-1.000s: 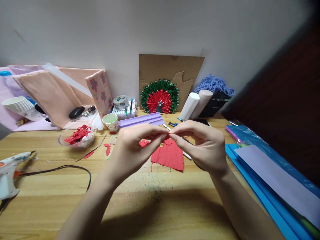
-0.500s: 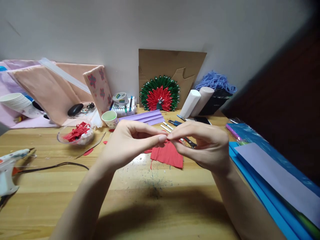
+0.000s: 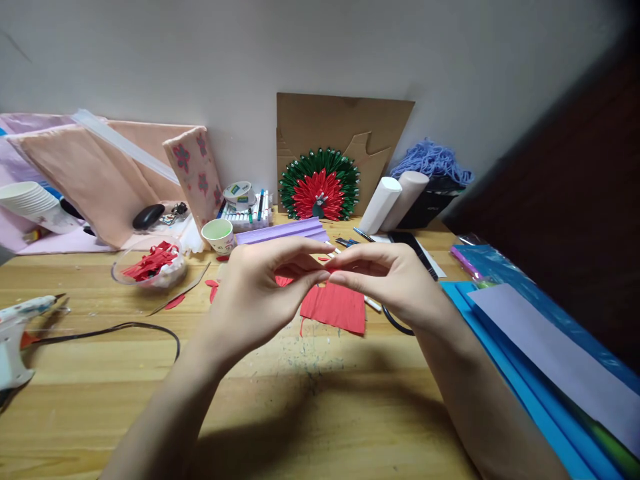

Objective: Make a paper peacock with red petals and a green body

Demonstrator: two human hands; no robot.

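Observation:
My left hand [image 3: 273, 283] and my right hand [image 3: 377, 273] meet fingertip to fingertip above the table, both closed in a pinch. Whatever sits between the fingertips is mostly hidden; only a speck of red shows there. Below and behind the fingers lies a red crepe paper sheet [image 3: 334, 310] with a thin strand at its lower left corner. White sticks [image 3: 373, 305] poke out beside my right hand, near the black loop of a scissors handle [image 3: 395, 321]. Small red paper petals [image 3: 213, 290] rest left of my left hand.
A glue gun [image 3: 23, 333] with its cord lies at left. Nearby stand a bowl of red scraps [image 3: 120, 275] and a paper cup [image 3: 219, 239]. A green and red peacock [image 3: 320, 190] leans on cardboard [image 3: 340, 120] at the back. Blue sheets [image 3: 505, 373] line the right side.
Both hands have shifted slightly left, still touching at the fingertips. My right hand has turned, uncovering more of the scissors and the dark object behind. The view has shifted a little.

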